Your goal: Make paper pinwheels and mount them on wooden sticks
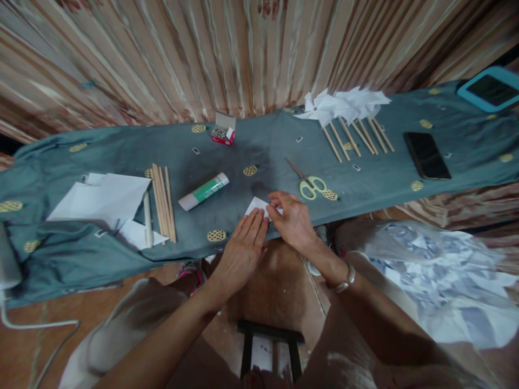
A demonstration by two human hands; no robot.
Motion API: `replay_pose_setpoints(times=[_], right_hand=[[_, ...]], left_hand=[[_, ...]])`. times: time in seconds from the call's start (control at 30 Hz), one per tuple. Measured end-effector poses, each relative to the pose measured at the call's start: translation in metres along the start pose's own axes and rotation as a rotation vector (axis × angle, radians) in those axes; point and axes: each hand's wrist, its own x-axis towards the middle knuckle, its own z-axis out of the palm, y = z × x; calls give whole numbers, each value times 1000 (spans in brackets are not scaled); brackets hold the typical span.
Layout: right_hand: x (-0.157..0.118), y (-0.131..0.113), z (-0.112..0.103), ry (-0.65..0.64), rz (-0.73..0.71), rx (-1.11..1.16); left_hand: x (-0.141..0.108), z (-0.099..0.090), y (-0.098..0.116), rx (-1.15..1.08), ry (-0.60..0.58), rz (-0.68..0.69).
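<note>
A small folded piece of white paper (257, 205) lies at the near edge of the cloth-covered table, under both hands. My left hand (246, 243) rests on its left part with the fingers stretched flat. Thumb and index finger of my right hand (292, 219) are pinched together at the paper's right side, partly covering it. Just beyond my right hand are scissors (310, 187) with pale green handles. A green and white glue stick (205, 192) lies to the left of the paper.
White sheets (101, 200), a white stick (148, 219) and wooden sticks (162, 202) lie left. Farther back are a red box (223, 131) of small metal pieces and paper pinwheels (344, 106) on sticks. A phone (427, 155) and blue-framed device (490, 89) lie right.
</note>
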Motion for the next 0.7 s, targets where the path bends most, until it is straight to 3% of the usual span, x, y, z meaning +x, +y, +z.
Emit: replay_pose_setpoints(times=[0.27, 0.7], right_hand=[[-16, 5, 6, 51, -171, -9], [-23, 23, 3, 74, -140, -60]], left_hand=[[1, -3, 1, 30, -28, -5], [-13, -8, -12, 62, 8, 17]])
